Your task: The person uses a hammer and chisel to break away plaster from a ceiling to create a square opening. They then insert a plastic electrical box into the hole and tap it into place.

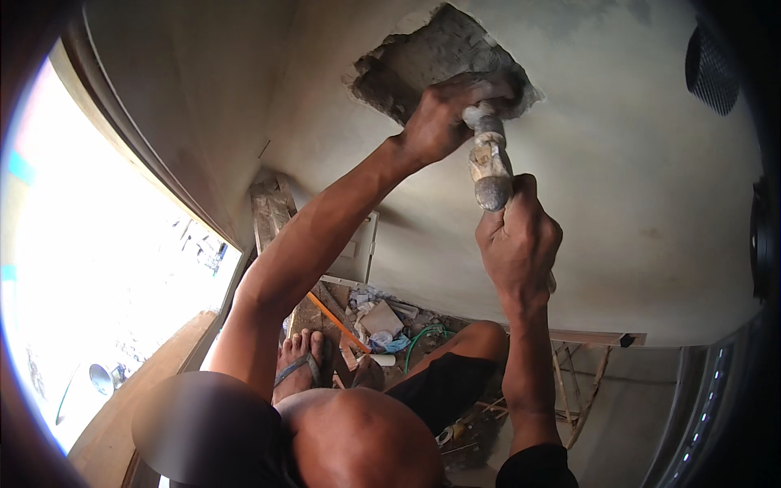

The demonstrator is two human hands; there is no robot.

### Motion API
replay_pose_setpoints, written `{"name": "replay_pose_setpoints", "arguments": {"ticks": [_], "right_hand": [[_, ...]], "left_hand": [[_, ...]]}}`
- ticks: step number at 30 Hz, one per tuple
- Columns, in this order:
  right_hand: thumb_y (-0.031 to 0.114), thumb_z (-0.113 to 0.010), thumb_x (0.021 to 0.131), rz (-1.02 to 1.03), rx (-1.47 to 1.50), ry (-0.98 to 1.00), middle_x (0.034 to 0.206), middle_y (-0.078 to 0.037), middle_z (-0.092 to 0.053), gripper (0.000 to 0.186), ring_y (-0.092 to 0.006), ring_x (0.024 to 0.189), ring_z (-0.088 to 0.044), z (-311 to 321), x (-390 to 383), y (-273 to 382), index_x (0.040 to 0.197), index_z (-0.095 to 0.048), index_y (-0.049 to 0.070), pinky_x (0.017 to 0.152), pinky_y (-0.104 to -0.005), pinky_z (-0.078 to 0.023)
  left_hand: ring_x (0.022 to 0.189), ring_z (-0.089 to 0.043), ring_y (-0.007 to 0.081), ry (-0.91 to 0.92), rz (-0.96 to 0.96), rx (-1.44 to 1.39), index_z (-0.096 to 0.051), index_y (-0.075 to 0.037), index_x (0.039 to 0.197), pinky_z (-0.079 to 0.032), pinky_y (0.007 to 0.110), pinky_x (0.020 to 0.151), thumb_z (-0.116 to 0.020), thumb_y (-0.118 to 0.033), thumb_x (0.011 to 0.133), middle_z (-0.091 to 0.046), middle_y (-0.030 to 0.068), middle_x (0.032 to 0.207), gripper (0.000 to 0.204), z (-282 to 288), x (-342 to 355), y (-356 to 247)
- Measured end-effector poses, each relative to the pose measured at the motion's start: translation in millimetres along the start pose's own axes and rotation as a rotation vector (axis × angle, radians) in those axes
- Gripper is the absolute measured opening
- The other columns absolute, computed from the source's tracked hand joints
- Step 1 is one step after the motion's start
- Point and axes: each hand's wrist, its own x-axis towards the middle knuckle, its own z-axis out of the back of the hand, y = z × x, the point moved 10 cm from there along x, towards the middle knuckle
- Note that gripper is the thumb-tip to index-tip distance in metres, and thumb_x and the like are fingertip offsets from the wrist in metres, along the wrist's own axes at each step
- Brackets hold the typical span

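Well, the right hand (pixel 521 241) clasps a hammer (pixel 490 167); whether the left hand (pixel 447 112) is closed is unclear.

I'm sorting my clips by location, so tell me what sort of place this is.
Probably a room under renovation: a rough-edged hole in the wall, a hammer in the right hand and a heap of debris below.
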Motion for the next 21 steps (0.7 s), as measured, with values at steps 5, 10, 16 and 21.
{"name": "replay_pose_setpoints", "arguments": {"ticks": [5, 10, 16, 21], "right_hand": [[0.007, -0.060, 0.083, -0.170, 0.161, 0.005, 0.059, -0.012, -0.054, 0.010, -0.0323, 0.049, -0.060, -0.1, -22.0, -18.5, 0.085, -0.051, 0.003, 0.045, -0.0417, -0.047], [0.001, -0.056, 0.081, -0.239, 0.203, 0.036, 0.059, -0.015, -0.053, 0.008, -0.0346, 0.050, -0.060, 13.9, -50.4, -27.7, 0.087, -0.051, 0.002, 0.047, -0.0401, -0.047], [0.003, -0.057, 0.090, -0.535, 0.370, 0.085, 0.058, -0.015, -0.052, 0.006, -0.0336, 0.049, -0.059, 23.6, -102.1, -49.6, 0.089, -0.051, 0.000, 0.046, -0.0361, -0.043], [0.010, -0.059, 0.091, -0.605, 0.390, 0.165, 0.060, -0.019, -0.057, 0.013, -0.0391, 0.059, -0.065, -0.9, -131.5, -45.8, 0.089, -0.052, -0.001, 0.047, -0.0386, -0.045]], "left_hand": [[0.102, -0.064, 0.0336, 0.047, -0.143, 0.257, -0.062, -0.009, 0.117, -0.056, 0.042, 0.088, -0.069, 0.004, 0.067, -0.068, 0.0134, 0.110, 0.052, -17.1, -10.3, 1.1], [0.091, -0.069, 0.0272, -0.095, -0.026, 0.190, -0.067, -0.005, 0.105, -0.059, 0.034, 0.077, -0.067, 0.007, 0.073, -0.068, 0.0115, 0.113, 0.034, 9.2, 4.9, 11.8], [0.085, -0.071, 0.0219, -0.162, 0.247, 0.097, -0.070, 0.000, 0.095, -0.057, 0.030, 0.075, -0.068, 0.001, 0.084, -0.071, 0.0103, 0.099, 0.011, 22.0, -13.9, 4.2], [0.092, -0.065, 0.0143, -0.310, 0.205, -0.120, -0.070, 0.007, 0.094, -0.053, 0.026, 0.076, -0.065, 0.006, 0.087, -0.070, 0.0113, 0.102, 0.009, 14.7, -20.2, -8.8]]}}
